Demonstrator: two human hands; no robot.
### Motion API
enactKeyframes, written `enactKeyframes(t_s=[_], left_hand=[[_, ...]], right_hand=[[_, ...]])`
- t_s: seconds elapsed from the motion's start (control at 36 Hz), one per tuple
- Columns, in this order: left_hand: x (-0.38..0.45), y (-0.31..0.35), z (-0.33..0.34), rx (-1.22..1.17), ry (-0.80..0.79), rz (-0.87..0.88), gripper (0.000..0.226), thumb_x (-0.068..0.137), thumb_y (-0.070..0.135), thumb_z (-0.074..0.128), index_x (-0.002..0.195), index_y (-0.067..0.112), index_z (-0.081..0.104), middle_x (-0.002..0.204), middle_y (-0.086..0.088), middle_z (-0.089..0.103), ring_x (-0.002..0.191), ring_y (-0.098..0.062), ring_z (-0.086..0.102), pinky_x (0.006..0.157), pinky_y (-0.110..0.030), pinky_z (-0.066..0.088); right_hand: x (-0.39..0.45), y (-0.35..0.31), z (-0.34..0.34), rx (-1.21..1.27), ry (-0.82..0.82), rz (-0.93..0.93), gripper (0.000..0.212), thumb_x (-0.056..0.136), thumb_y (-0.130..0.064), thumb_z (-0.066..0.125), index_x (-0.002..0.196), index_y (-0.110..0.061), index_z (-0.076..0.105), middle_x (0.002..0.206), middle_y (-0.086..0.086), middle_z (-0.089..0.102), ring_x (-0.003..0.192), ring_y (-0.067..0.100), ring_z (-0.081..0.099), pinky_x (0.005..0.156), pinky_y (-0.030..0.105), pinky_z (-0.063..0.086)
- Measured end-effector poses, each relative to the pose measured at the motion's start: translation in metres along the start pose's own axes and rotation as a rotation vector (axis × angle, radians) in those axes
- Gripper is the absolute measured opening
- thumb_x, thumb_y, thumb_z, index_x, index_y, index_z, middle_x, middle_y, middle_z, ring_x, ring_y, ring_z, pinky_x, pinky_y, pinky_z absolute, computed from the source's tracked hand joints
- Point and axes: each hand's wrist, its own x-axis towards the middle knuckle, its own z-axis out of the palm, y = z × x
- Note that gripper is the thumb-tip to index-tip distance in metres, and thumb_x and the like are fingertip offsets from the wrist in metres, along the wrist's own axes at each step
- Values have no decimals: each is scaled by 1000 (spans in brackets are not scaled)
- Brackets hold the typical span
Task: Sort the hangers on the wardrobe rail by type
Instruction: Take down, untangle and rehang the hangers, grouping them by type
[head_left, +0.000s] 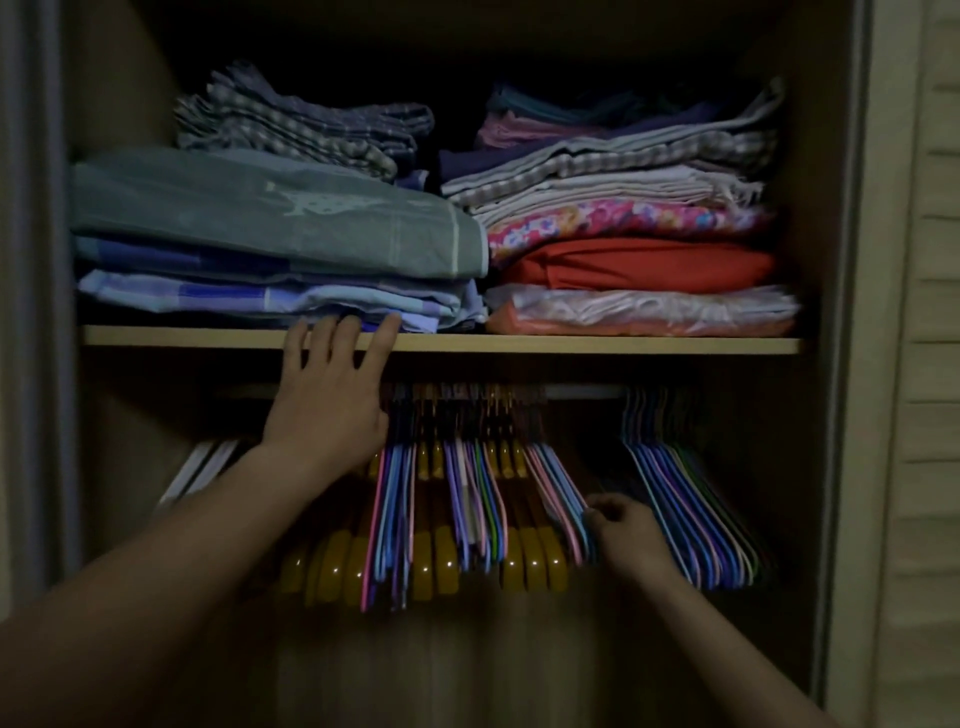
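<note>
A: Nearest the lens: two bare forearms coming in from the lower corners. Left hand (324, 400) is up at frame centre-left, fingers spread and straight, tips resting on the front edge of the wooden shelf (571, 345). Released, grasping nothing.

B: Right hand?

A: Right hand (626, 532) sits lower right of centre, fingers curled, pinching at the edge of the mixed hanger bunch (467, 504). Too dark to tell which single hanger it has.

B: Hangers, where?

A: All on the wardrobe rail (582, 392) just under the shelf. The mixed bunch hangs mid-frame: yellow-brown wooden hangers (530, 561) interleaved with thin coloured wire hangers (387, 519) in pink, blue, purple. A separate group of thin hangers only (691, 499) hangs right of the right hand, a bare stretch of rail between the two. A few white hangers (200, 467) show at the left, partly hidden behind the left forearm.

B: Shelf contents?

A: Folded fabric. Left stack has a grey-green piece (260, 208) on top of blue checks; right stack includes a floral piece (623, 221) above a red one (639, 267).
</note>
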Motion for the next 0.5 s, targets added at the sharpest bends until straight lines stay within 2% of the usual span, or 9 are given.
enactKeyframes(t_s=[0.11,0.22,0.36,0.42,0.5], left_hand=[[-2,3,5,-5,50,-12,102,70,39,68,156,19,18,145,-21,36,139,-40,30,120,-57,16],[-2,5,7,-30,61,-17,102,70,42,68,156,19,18,147,-22,33,141,-40,26,121,-58,13],[-1,3,13,-8,51,-14,108,69,45,68,157,19,11,151,-22,27,145,-40,20,121,-58,10],[0,2,15,7,53,-12,110,70,46,68,158,19,9,151,-22,26,145,-41,19,121,-58,9],[2,2,19,25,70,-16,111,69,47,69,158,18,8,151,-23,24,145,-42,19,121,-58,9]], right_hand=[[-2,5,0,-34,47,-67,27,100,-17,53,126,-20,60,114,-4,62,90,-1,56,68,16,46],[-9,2,-5,-74,102,-171,29,100,-19,50,128,-28,56,108,-15,57,97,2,59,76,19,50],[-2,-27,-13,-291,236,-416,29,99,-17,52,126,-26,55,104,-17,57,85,-7,55,66,12,43],[5,-47,-12,-398,334,-477,24,97,-14,55,120,-21,58,101,-7,63,84,4,60,64,18,40],[21,-73,-8,-529,404,-481,17,94,-14,55,110,-15,60,100,9,68,93,32,65,64,32,37]])
